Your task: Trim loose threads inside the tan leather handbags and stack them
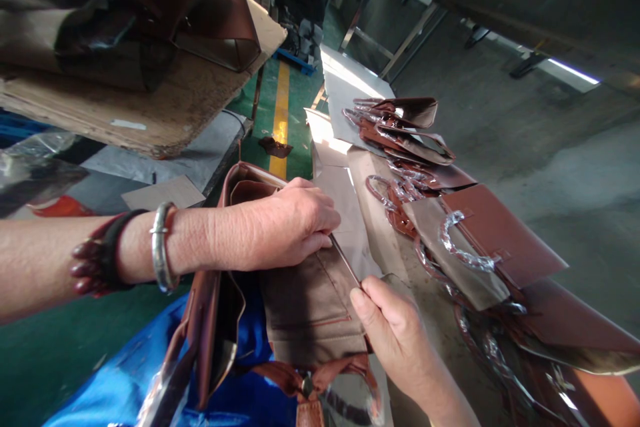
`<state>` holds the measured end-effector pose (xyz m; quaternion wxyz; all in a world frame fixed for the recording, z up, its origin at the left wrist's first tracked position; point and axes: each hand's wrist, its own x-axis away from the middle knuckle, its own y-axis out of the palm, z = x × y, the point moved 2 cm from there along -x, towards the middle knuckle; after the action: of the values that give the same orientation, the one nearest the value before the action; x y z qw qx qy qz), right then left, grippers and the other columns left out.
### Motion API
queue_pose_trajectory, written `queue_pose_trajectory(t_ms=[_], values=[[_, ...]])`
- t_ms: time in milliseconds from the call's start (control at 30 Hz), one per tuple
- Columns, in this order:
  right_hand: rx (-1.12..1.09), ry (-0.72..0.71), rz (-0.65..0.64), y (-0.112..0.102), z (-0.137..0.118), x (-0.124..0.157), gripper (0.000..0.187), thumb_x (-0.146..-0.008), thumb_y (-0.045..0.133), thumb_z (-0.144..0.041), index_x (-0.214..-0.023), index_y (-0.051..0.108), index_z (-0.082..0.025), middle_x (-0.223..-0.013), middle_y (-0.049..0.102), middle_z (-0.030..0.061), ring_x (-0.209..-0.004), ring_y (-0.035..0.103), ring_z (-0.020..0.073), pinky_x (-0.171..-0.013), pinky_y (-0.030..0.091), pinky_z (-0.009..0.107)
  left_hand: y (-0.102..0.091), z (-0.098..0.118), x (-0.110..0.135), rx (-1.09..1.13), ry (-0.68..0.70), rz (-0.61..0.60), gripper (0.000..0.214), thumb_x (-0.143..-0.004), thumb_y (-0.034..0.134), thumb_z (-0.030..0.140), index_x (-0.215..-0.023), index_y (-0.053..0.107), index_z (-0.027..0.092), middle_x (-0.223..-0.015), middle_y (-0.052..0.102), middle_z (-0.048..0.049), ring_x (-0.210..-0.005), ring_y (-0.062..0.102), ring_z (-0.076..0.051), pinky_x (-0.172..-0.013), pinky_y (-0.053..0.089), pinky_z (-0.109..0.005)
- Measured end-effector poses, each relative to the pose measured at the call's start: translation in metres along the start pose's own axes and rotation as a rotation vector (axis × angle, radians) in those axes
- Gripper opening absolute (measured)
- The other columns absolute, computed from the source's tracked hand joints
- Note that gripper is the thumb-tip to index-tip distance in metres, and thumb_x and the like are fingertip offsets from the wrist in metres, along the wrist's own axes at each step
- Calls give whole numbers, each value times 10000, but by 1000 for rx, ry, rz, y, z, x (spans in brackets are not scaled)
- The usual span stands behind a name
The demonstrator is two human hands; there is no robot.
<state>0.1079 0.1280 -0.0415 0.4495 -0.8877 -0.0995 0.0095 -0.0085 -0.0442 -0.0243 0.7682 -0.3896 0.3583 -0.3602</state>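
An open brown leather handbag (315, 300) with a taupe inner face lies across my lap and the bench edge. My left hand (305, 223), with a metal bangle and dark beads at its wrist, reaches over the bag with its fingers closed at the bag's upper right edge. My right hand (390, 320) pinches the same thin brown edge (345, 259) lower down, thumb on top. The edge runs straight between the two hands. A brown strap with a metal fitting (307, 385) hangs at the bag's near end. My left fingertips are partly hidden.
Several brown handbags with plastic-wrapped handles (470, 247) lie in a row along the bench (373, 193) on the right. More brown leather pieces (220, 27) sit on a cardboard-topped stack (200, 103) at upper left. Blue cloth (135, 367) covers my lap.
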Motion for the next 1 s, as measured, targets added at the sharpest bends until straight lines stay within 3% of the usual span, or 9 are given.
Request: queue_pose_trajectory(t_ms=[133,467,733,833,933,1000], values=[[-5,4,-5,0,0,0,323,-951,355,-311,-658,260,-213,-571,276,-69,-506,330,80,-489,269,196,0,0,-1,6,27,-3,177,-801,583,122,-631,538,147,-685,575,-11,-726,525,-170,-758,410,-308],[-75,59,-21,0,4,0,320,-964,311,-348,-675,285,-212,-605,294,-61,-554,339,90,-524,282,208,3,3,-5,16,-55,3,154,-798,575,124,-645,564,138,-726,605,-27,-753,542,-170,-775,403,-314],[-133,140,103,-7,12,-2,366,-984,190,-381,-692,331,-212,-604,319,-57,-578,393,96,-562,334,197,12,-1,-25,-63,-117,-74,200,-812,556,160,-614,540,145,-685,592,-31,-703,544,-170,-704,395,-292],[-67,154,92,-13,11,-6,359,-972,265,-392,-694,388,-202,-606,381,-54,-595,424,99,-564,320,205,16,-3,-28,-76,-137,-78,204,-808,562,161,-606,537,148,-693,602,-34,-713,554,-172,-702,393,-285],[54,134,82,-14,9,-14,354,-918,424,-403,-638,364,-196,-575,373,-61,-557,370,94,-527,246,220,16,-5,-29,-88,-156,-74,202,-816,548,165,-615,544,146,-706,615,-50,-734,565,-192,-718,395,-302],[116,105,94,-12,8,-18,359,-913,434,-374,-621,333,-192,-563,351,-62,-535,339,91,-523,211,234,16,-7,-28,-92,-168,-73,200,-819,544,170,-620,551,146,-708,620,-55,-738,570,-198,-721,398,-306]])
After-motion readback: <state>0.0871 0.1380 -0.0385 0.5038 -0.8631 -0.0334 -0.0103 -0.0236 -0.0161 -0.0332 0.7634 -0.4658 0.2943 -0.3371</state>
